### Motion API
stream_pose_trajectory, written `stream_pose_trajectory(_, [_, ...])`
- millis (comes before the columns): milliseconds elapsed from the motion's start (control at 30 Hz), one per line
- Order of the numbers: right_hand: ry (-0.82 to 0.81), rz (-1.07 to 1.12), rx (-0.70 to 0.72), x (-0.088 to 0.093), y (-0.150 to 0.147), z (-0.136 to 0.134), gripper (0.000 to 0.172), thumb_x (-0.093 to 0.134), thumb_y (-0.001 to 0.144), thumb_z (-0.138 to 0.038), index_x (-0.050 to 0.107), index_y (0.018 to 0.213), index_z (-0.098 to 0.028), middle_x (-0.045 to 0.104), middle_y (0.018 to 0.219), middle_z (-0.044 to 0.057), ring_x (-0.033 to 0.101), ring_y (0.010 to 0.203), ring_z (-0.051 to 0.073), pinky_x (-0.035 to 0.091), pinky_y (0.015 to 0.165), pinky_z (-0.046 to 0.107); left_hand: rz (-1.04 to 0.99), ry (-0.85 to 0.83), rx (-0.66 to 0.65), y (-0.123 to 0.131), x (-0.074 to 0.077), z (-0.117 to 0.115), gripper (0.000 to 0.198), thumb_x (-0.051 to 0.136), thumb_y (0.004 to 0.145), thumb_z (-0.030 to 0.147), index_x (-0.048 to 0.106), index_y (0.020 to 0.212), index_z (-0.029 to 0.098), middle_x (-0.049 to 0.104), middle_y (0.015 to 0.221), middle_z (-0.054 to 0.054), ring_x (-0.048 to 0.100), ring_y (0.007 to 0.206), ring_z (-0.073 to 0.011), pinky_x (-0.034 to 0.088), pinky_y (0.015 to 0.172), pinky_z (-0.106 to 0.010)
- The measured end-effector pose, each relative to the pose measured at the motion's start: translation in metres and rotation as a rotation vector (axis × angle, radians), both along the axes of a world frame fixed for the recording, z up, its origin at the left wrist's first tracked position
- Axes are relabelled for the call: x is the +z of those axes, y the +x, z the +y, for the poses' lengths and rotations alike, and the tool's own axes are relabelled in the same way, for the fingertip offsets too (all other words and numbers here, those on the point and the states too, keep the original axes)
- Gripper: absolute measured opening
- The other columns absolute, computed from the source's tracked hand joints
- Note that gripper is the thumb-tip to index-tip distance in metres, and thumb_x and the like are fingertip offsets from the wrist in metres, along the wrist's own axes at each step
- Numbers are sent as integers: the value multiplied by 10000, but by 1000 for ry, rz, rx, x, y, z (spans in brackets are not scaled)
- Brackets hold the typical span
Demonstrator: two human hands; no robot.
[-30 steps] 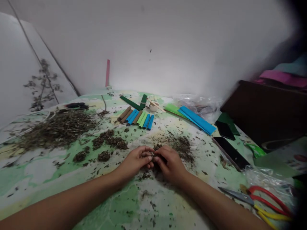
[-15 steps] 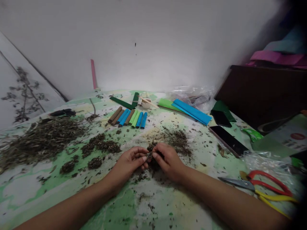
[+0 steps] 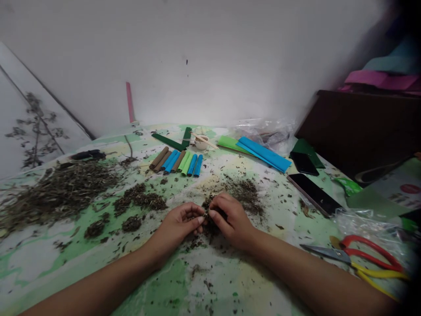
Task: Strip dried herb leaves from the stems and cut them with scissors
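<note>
**2 hands pinch a bit of dried herb at the table's middle**

The left hand (image 3: 179,224) and the right hand (image 3: 230,219) meet fingertip to fingertip low over the green-and-white table (image 3: 204,285). Both are curled, and their thumbs and forefingers are closed on the same small clump of dried herb (image 3: 206,215), which sits between them just above a dark scatter of crumbs.

Taking the hands as the centre:
- At 12 o'clock, a row of rolled paper tubes (image 3: 177,161), brown, blue and green, lies side by side, well apart from the hands.
- At 10 o'clock a big herb pile (image 3: 62,188) spreads out, with smaller heaps (image 3: 141,199) nearer in.
- At 1 o'clock lie flat blue paper strips (image 3: 265,154).
- At 2 o'clock lies a dark phone (image 3: 312,193).
- At 4 o'clock lie scissors (image 3: 358,259) with red and yellow handles.
</note>
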State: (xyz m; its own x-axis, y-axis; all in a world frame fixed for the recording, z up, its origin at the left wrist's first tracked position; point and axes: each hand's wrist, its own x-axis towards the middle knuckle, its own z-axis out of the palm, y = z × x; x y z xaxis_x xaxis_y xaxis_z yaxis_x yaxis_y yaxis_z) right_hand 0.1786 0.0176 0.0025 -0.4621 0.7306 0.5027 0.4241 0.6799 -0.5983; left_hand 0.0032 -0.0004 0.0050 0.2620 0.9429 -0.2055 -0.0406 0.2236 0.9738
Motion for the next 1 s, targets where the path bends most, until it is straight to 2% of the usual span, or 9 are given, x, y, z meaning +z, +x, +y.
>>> stream_pose_trajectory(67, [19,8,30,0,0,0,113,469,856,-257,542,813,-181,544,783,43,483,757,172,367,683,293,6,10,-12,0,0,0,211,680,684,285,580,813,151,563,602,32,504,548,-79,381,517,-194])
stream_pose_trajectory(200, [34,0,78,-3,-1,1,61,494,825,-181,538,781,-186,554,752,36,490,737,166,369,671,285,-3,15,-26,0,1,-1,213,693,667,282,581,790,150,563,623,31,507,545,-80,384,511,-197])
stream_pose_trajectory(333, [15,18,28,-2,-1,1,78,487,809,-167,496,734,-189,519,717,22,467,701,159,352,643,278,-5,14,-13,0,1,-3,218,700,662,280,583,792,150,576,666,23,511,553,-77,390,515,-196])
stream_pose_trajectory(533, [-44,-20,-58,-1,0,4,303,399,869,-223,348,572,-199,398,604,-11,414,634,144,316,607,272,14,12,-21,-1,0,-2,221,690,675,286,577,814,156,569,647,28,490,523,-71,361,488,-192])
stream_pose_trajectory(633, [-35,11,-85,-2,0,4,276,472,851,-286,407,599,-193,441,645,0,434,667,151,332,621,277,14,11,-25,-2,-2,-3,217,684,682,290,572,815,160,570,674,27,489,526,-70,356,487,-193])
stream_pose_trajectory(767, [16,58,31,-3,0,3,111,523,827,-265,548,757,-183,548,767,35,494,769,173,370,698,301,25,44,-46,-2,-3,-3,201,676,689,287,580,809,158,556,645,32,493,542,-79,367,509,-201])
stream_pose_trajectory(867, [45,33,81,-2,-1,1,73,522,816,-203,560,754,-190,572,757,38,506,768,176,378,715,312,28,40,-35,-1,-1,-3,217,689,668,295,580,794,157,559,643,29,491,532,-82,363,500,-206])
stream_pose_trajectory(1000, [35,52,46,-3,-1,1,112,501,817,-190,535,710,-191,555,727,34,499,736,173,383,691,308,20,3,-24,1,2,-3,233,695,659,308,577,794,159,556,604,33,485,515,-82,359,489,-203])
